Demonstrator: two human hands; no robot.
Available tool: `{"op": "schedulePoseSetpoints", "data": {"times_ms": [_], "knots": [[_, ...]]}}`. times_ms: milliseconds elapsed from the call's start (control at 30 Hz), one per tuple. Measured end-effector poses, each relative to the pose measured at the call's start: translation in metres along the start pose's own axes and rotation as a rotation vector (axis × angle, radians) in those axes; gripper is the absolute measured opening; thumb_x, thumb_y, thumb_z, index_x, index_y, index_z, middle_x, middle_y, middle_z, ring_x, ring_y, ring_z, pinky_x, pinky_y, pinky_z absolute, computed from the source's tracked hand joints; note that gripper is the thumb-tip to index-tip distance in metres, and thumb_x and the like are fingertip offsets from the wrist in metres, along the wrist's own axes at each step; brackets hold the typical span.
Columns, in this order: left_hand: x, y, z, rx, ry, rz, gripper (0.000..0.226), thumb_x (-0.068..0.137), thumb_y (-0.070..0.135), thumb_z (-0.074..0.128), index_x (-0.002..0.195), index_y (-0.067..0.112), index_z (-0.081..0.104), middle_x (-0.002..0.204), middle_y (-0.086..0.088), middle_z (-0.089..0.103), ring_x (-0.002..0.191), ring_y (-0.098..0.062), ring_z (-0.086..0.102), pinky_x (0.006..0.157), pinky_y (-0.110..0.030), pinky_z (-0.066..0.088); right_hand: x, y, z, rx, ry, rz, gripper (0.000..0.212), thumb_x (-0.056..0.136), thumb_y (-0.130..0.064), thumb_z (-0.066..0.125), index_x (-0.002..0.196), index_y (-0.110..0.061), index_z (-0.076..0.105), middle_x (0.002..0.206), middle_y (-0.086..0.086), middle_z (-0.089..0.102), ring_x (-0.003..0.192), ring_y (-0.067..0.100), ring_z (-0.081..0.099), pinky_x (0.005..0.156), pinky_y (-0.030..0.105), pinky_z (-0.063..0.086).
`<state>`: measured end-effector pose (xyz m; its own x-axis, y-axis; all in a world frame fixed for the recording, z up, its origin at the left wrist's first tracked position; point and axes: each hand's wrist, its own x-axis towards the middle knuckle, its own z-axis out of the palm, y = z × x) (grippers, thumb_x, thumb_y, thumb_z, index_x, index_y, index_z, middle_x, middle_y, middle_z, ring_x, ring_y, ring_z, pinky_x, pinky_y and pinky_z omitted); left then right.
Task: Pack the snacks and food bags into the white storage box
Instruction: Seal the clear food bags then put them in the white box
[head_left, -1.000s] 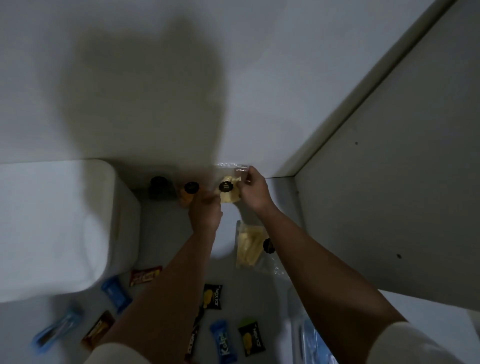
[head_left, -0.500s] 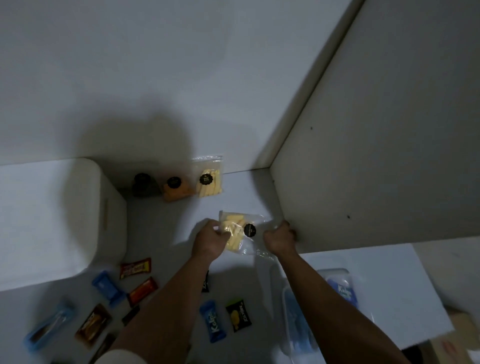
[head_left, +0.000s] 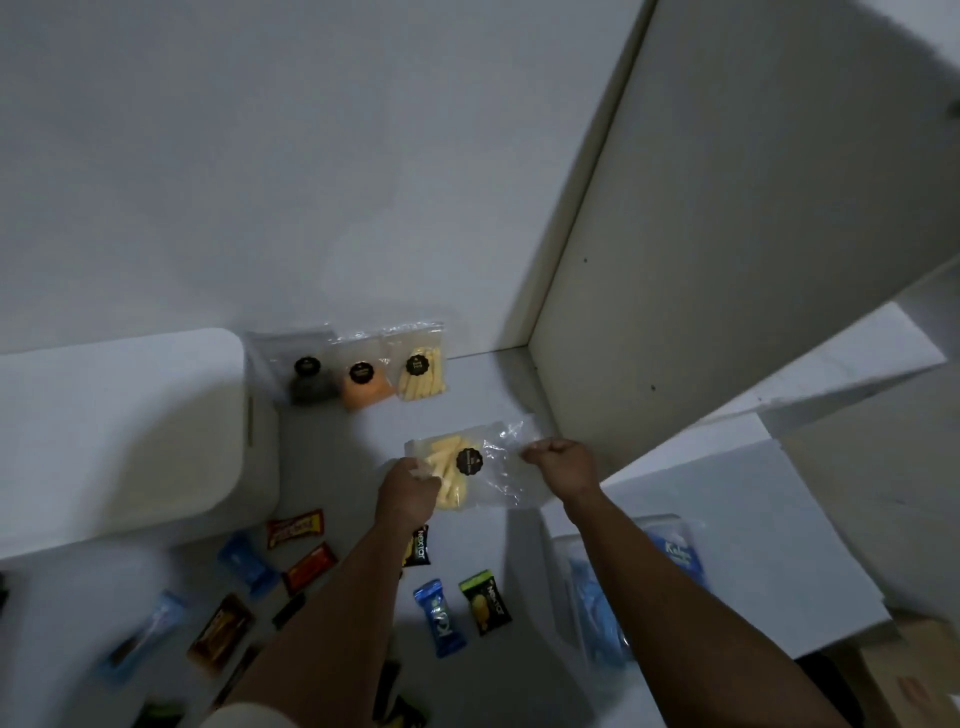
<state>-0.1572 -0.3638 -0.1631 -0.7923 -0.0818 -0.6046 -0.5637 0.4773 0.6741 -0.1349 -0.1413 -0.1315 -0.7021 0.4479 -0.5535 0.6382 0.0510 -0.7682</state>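
Observation:
Both my hands hold a clear food bag of yellow sticks (head_left: 457, 470) with a round black sticker, just above the white table. My left hand (head_left: 408, 491) grips its left end and my right hand (head_left: 563, 462) pinches its crinkled right end. Against the wall stand three more clear bags: a dark one (head_left: 310, 382), an orange one (head_left: 363, 387) and a yellow-stick one (head_left: 421, 376). The white storage box (head_left: 124, 436) sits at the left with its lid on. Several small wrapped snacks lie near the front, among them a blue one (head_left: 439, 618) and a black-and-yellow one (head_left: 485, 603).
A white cabinet panel (head_left: 727, 260) rises at the right, close to my right hand. A clear plastic container with blue packets (head_left: 618, 597) stands under my right forearm. A cardboard box (head_left: 914, 675) is at the bottom right corner, off the table.
My hands left the yellow-stick bag standing against the wall, moved back and took hold of the second yellow-stick bag. The view has shifted so the back row of bags shows fully.

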Motion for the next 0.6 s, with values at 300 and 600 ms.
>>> {"op": "schedulePoseSetpoints", "data": {"times_ms": [300,600], "knots": [[-0.075,-0.010,-0.060,-0.130,0.091,0.142,0.031,0.092,0.034,0.069,0.111,0.014,0.057,0.109,-0.005,0.064,0.096,-0.024,0.063,0.083,-0.034,0.049,-0.107,-0.060,0.013,0.116,-0.354,-0.129,0.022,0.095,-0.016,0.062,0.103,-0.004,0.078,0.105,0.014,0.078,0.088,0.028,0.077,0.071,0.035,0.057],[-0.148,0.017,-0.095,-0.250,-0.076,0.334,0.051,0.090,0.053,0.067,0.082,0.004,0.067,0.076,-0.013,0.068,0.071,-0.022,0.067,0.075,-0.041,0.062,-0.179,-0.048,0.046,-0.497,-0.192,-0.714,0.035,0.078,-0.035,0.082,0.109,-0.018,0.078,0.105,-0.007,0.076,0.094,0.006,0.069,0.083,0.026,0.055]]}}
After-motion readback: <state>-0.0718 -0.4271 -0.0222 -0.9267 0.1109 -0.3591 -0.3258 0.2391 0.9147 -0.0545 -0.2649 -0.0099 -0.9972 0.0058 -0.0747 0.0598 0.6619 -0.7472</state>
